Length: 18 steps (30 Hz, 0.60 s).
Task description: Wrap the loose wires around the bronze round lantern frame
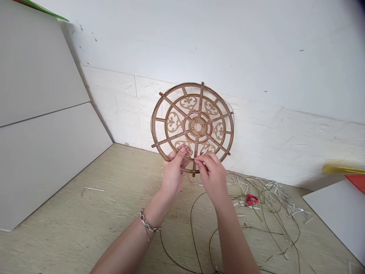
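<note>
A round brown lattice frame (202, 99) with spokes, scrollwork and a pierced hub is held upright, tilted, before the wall. My left hand (173, 171) grips its lower rim, thumb on the near side and fingers partly hidden behind. Thin wire (186, 140) runs in loops around the hub, and more follows the rings. At the bottom spoke my right hand (211, 173) pinches a thin wire against the inner ring; the exact spot between the fingertips is mostly covered. Loose wire ends hang below the frame.
Tangled wires (265, 201) and short white strips (276, 190) lie on the table (114, 213) at right, with a red scrap (251, 199) among them. One white strip (94, 188) lies at left. White panels (42, 140) flank the left side, another panel (339, 213) the right. A white wall (256, 57) stands behind.
</note>
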### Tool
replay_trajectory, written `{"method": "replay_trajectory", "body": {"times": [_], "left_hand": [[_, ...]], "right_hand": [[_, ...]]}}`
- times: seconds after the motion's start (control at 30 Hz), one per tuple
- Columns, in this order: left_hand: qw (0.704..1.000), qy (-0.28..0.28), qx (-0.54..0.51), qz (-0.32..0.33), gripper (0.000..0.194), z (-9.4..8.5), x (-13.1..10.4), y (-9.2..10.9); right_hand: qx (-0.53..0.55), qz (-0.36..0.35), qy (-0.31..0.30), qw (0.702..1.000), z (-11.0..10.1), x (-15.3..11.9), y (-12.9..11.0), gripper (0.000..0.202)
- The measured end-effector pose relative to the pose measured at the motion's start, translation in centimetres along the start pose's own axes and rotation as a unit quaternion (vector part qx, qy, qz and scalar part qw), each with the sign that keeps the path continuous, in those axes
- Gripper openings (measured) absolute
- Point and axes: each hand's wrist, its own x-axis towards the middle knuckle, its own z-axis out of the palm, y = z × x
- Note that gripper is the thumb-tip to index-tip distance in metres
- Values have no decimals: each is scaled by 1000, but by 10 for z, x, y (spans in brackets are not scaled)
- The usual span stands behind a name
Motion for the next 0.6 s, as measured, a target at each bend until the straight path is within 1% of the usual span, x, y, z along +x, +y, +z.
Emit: {"method": "replay_trajectory", "body": {"times": [0.17, 0.33, 0.5, 0.6], "left_hand": [[1000, 6, 1, -4, 24, 0, 0, 0], [1000, 7, 4, -5, 24, 1, 0, 0], [1000, 12, 10, -9, 24, 1, -2, -1], [1000, 15, 13, -7, 24, 2, -3, -2]], "right_hand": [[-3, -2, -7, 1000, -2, 2, 0, 13], [-2, 29, -34, 999, -5, 0, -2, 11], [3, 51, -26, 998, -6, -1, -6, 10], [11, 76, -18, 997, -5, 0, -5, 8]]}}
